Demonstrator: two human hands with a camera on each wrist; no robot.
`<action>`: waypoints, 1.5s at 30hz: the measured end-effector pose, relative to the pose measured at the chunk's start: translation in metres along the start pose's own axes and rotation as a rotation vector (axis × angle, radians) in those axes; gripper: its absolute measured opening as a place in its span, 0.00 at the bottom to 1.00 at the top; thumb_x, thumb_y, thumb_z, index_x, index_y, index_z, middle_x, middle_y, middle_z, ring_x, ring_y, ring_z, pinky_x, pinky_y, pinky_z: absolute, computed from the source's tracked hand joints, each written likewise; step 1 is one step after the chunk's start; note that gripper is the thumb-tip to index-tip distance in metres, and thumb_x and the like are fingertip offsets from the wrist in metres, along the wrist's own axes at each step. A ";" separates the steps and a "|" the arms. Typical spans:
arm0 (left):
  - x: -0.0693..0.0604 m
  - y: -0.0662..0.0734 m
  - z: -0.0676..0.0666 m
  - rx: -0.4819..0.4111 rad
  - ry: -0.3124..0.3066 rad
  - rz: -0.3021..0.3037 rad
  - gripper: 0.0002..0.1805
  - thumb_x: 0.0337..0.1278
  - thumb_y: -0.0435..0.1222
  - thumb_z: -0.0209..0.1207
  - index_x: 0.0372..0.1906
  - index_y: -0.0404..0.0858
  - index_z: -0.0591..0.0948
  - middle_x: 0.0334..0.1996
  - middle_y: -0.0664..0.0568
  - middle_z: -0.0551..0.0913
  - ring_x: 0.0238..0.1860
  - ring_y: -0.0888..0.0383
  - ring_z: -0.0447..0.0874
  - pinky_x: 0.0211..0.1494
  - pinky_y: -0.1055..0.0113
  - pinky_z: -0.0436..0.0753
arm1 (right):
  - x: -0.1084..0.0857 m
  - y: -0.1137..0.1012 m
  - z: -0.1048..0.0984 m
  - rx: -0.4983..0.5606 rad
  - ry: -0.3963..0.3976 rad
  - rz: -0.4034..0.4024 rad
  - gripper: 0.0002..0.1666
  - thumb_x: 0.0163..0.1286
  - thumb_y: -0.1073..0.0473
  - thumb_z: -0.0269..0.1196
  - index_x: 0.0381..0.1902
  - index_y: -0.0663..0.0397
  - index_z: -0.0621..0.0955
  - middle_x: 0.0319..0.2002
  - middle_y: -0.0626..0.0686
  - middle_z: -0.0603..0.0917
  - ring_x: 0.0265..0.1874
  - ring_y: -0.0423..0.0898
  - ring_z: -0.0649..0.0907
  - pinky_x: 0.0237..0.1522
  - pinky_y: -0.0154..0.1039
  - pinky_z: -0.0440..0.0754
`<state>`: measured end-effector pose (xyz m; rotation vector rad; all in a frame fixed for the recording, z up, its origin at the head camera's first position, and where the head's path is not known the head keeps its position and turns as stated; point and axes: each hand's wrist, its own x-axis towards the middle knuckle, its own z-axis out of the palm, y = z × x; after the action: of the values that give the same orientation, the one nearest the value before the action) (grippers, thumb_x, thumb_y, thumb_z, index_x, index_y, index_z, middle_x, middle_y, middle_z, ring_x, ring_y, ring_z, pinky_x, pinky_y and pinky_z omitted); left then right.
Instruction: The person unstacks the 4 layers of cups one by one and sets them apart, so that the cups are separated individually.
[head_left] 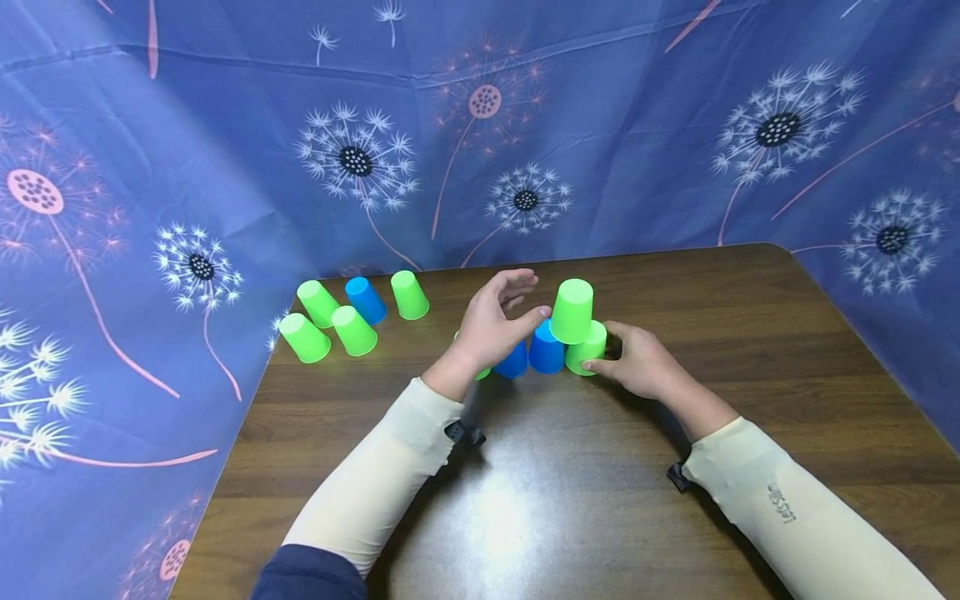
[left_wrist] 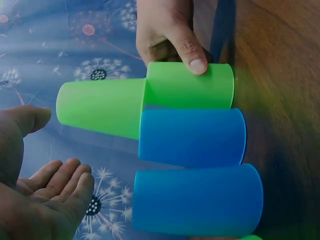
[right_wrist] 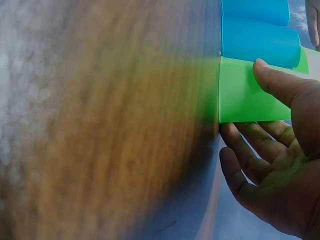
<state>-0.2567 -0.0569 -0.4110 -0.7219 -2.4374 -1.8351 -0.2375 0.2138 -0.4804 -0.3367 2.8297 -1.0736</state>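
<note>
A row of upside-down cups stands on the table, with an upper green cup (head_left: 572, 312) resting across a blue cup (head_left: 546, 350) and the lower green cup (head_left: 587, 355) at the row's right end. My right hand (head_left: 641, 362) holds that lower green cup, thumb (right_wrist: 275, 82) on its near side and fingers on its right. Left of the upper cup, my left hand (head_left: 491, 325) hovers with nothing in it, thumb and fingers apart. Beneath it stand another blue cup (left_wrist: 197, 201) and a green cup (head_left: 482, 374), mostly hidden by the hand.
Several more upside-down cups stand at the table's back left, green cups (head_left: 303, 337) and one blue cup (head_left: 366, 300) among them. A blue dandelion-print cloth (head_left: 600, 167) hangs behind the wooden table (head_left: 750, 333).
</note>
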 end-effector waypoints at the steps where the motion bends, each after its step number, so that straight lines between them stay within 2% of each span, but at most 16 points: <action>1: 0.000 0.000 0.001 0.005 -0.004 -0.010 0.31 0.69 0.37 0.69 0.71 0.33 0.72 0.66 0.48 0.78 0.68 0.55 0.76 0.71 0.66 0.76 | 0.000 0.000 0.000 0.004 -0.002 -0.002 0.40 0.65 0.50 0.78 0.68 0.63 0.76 0.55 0.62 0.84 0.56 0.61 0.82 0.60 0.63 0.79; 4: 0.003 0.002 0.006 0.018 -0.008 -0.025 0.31 0.69 0.37 0.69 0.71 0.34 0.72 0.66 0.47 0.78 0.68 0.52 0.77 0.70 0.70 0.76 | 0.001 -0.001 0.001 0.009 -0.002 -0.003 0.41 0.65 0.50 0.77 0.68 0.63 0.76 0.56 0.62 0.84 0.57 0.61 0.81 0.60 0.63 0.79; 8: 0.006 0.004 0.012 0.034 -0.011 -0.028 0.31 0.67 0.39 0.70 0.71 0.37 0.73 0.66 0.46 0.79 0.68 0.48 0.77 0.71 0.65 0.77 | 0.001 -0.001 0.001 0.007 0.002 -0.005 0.40 0.65 0.50 0.77 0.68 0.62 0.76 0.55 0.61 0.84 0.56 0.60 0.82 0.59 0.62 0.80; 11: 0.007 0.005 0.016 0.059 -0.014 -0.048 0.32 0.66 0.41 0.71 0.71 0.40 0.74 0.66 0.49 0.79 0.68 0.50 0.78 0.71 0.63 0.77 | 0.001 -0.001 0.001 0.004 -0.003 -0.006 0.40 0.65 0.49 0.77 0.68 0.62 0.76 0.54 0.61 0.84 0.56 0.59 0.81 0.59 0.62 0.80; 15: 0.009 0.007 0.020 0.114 -0.006 -0.071 0.34 0.64 0.46 0.72 0.72 0.43 0.74 0.66 0.55 0.79 0.66 0.55 0.79 0.67 0.66 0.78 | 0.001 -0.002 0.000 0.003 -0.001 -0.004 0.41 0.65 0.48 0.77 0.68 0.62 0.76 0.55 0.61 0.84 0.56 0.60 0.81 0.60 0.62 0.79; 22: 0.012 0.004 0.026 0.166 -0.008 -0.077 0.36 0.63 0.49 0.72 0.73 0.45 0.74 0.67 0.56 0.79 0.64 0.55 0.80 0.65 0.63 0.81 | 0.001 -0.004 0.002 0.016 -0.006 -0.011 0.40 0.65 0.50 0.77 0.68 0.63 0.76 0.54 0.61 0.85 0.56 0.60 0.82 0.60 0.62 0.79; 29: 0.012 0.003 0.030 0.181 -0.018 -0.080 0.36 0.63 0.49 0.72 0.73 0.44 0.74 0.64 0.54 0.81 0.62 0.54 0.83 0.61 0.62 0.84 | 0.002 -0.007 0.003 0.016 -0.013 0.003 0.41 0.65 0.49 0.77 0.68 0.63 0.76 0.54 0.61 0.85 0.56 0.60 0.82 0.59 0.61 0.80; 35: 0.014 0.005 0.034 0.188 -0.015 -0.070 0.31 0.65 0.45 0.72 0.70 0.43 0.77 0.56 0.54 0.84 0.59 0.54 0.84 0.60 0.64 0.84 | 0.001 -0.005 0.002 0.015 -0.012 0.005 0.40 0.65 0.48 0.77 0.68 0.63 0.76 0.55 0.61 0.85 0.56 0.60 0.82 0.59 0.61 0.80; 40: 0.014 0.007 0.033 0.185 -0.001 -0.051 0.30 0.65 0.44 0.72 0.68 0.43 0.78 0.54 0.55 0.85 0.57 0.56 0.85 0.58 0.65 0.84 | 0.000 -0.002 0.001 0.009 -0.011 0.019 0.42 0.65 0.47 0.77 0.69 0.63 0.75 0.57 0.62 0.84 0.58 0.61 0.81 0.61 0.62 0.79; 45: 0.012 0.011 0.023 0.144 0.041 -0.047 0.29 0.64 0.43 0.73 0.68 0.44 0.78 0.54 0.56 0.85 0.57 0.59 0.84 0.60 0.66 0.83 | 0.000 0.001 -0.001 -0.002 -0.003 0.028 0.45 0.65 0.46 0.77 0.71 0.64 0.74 0.59 0.64 0.83 0.61 0.63 0.80 0.63 0.64 0.78</action>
<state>-0.2569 -0.0293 -0.4047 -0.6167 -2.5481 -1.6499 -0.2376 0.2155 -0.4806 -0.2971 2.8244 -1.0638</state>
